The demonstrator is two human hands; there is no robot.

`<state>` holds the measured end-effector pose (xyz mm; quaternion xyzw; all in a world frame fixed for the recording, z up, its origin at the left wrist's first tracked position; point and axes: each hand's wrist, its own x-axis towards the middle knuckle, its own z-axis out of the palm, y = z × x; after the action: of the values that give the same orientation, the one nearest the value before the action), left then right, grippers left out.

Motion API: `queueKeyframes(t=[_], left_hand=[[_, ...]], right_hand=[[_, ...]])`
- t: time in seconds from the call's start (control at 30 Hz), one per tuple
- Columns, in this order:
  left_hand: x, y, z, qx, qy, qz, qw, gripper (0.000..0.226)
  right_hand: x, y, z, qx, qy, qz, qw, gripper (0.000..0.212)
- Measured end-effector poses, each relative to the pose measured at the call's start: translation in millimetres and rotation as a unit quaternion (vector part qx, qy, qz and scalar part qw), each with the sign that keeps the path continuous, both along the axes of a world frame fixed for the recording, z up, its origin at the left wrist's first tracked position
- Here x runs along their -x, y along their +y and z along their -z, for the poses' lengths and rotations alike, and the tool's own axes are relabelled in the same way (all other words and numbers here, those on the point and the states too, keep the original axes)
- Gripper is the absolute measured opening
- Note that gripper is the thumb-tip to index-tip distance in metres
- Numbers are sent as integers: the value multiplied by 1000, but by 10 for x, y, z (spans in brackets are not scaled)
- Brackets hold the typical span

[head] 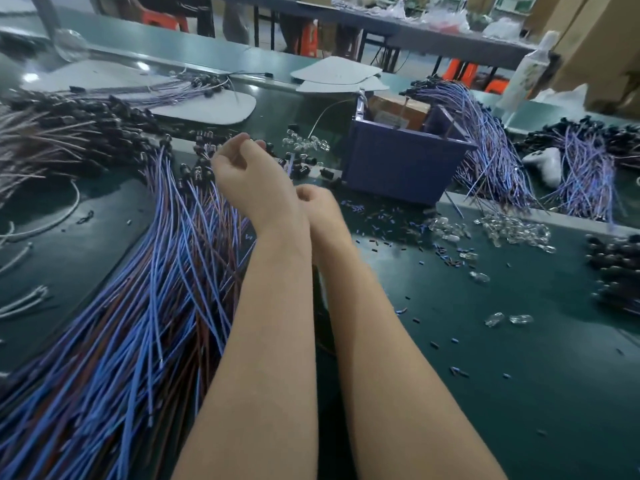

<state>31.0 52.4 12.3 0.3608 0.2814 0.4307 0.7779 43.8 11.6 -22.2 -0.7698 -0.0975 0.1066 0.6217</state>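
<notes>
Left grip [249,174] curled above wires [156,271], contents unclear; right grip [320,206] likewise; carton [398,110] label blurred.

Bright, even, cool light is cast from overhead. Small white glare patches are seen at the far left of the glossy green bench [519,393]. A dark, soft shadow is held in the narrow gap between the two forearms [270,341]. The blue wires [149,289] are rendered fairly sharply at mid-left but are smeared toward the lower corner. The wire bundles [585,174] at the right edge are softened by motion blur. Straight bench edges are bowed by wide-angle distortion, and the background is left hazy.
</notes>
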Motion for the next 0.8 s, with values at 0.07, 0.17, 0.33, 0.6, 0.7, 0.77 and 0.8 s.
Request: queueKeyframes(t=[0.07, 0.17, 0.33, 0.6, 0.7, 0.77, 0.8], left_hand=[[-13, -45, -10, -87, 18, -7, 996, 15], [-54, -185, -49, -275, 96, 70, 954, 13], [-6, -631, -107, -453, 54, 372, 808, 32], [-162, -1368, 98, -550, 64, 446, 703, 14], [-213, -1547, 217, -557, 103, 407, 717, 16], [-233, -1570, 281, -551, 120, 410, 717, 14], [-243, -1547, 308, -553, 134, 407, 715, 14]], right_hand=[[42, -164, -137, -91, -59, 34, 994, 4], [57, -478, -386, -209, -155, 93, 961, 6], [64, -1262, -649, -344, -191, 247, 886, 10], [45, -2072, -278, -272, -128, 374, 878, 21], [-13, -2054, -36, -130, -144, 331, 923, 24], [-62, -2074, 26, -104, -163, 352, 916, 27], [-89, -2095, 45, -105, -165, 372, 907, 27]])
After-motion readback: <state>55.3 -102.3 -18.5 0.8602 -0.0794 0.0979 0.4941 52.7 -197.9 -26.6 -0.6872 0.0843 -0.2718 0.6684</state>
